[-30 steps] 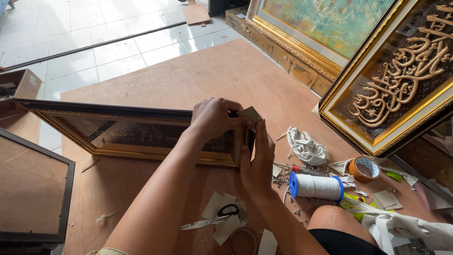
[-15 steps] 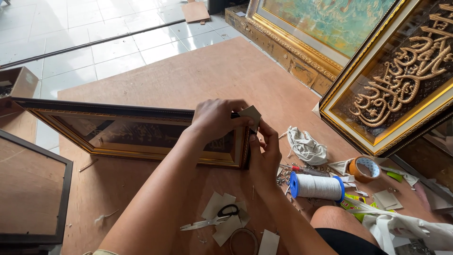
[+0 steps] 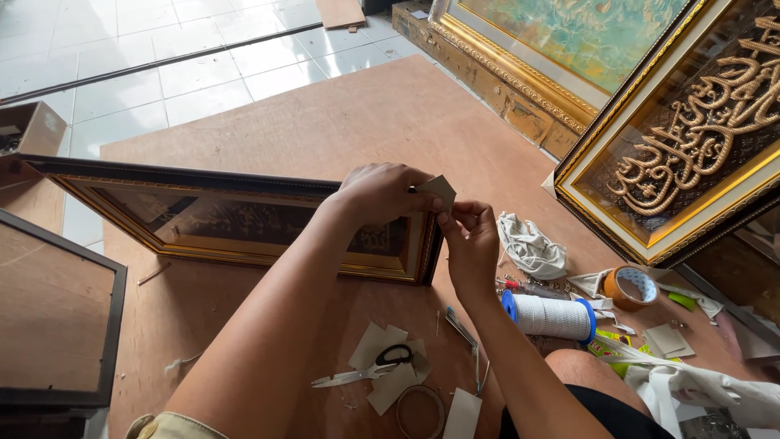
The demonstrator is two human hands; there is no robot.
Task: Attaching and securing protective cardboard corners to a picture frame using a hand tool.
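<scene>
A small grey piece of card (image 3: 439, 190) is pinched between my left hand (image 3: 380, 191) and my right hand (image 3: 470, 237), at the right corner of a gold and black picture frame (image 3: 219, 218). The frame stands on its edge on a brown board (image 3: 382, 114) laid on the floor. Both hands are raised at that corner, with the fingertips of the two hands meeting on the card.
Scissors (image 3: 366, 367) lie on card scraps near my arm, beside a ring (image 3: 420, 410). A spool of white string (image 3: 551, 316), a crumpled cloth (image 3: 531, 247) and a roll of brown tape (image 3: 630, 287) sit right. Large gold frames (image 3: 691, 146) lean at right; a dark frame (image 3: 57, 317) stands left.
My right hand has risen from the frame's corner to meet my left hand, and the card piece is now held up between both hands.
</scene>
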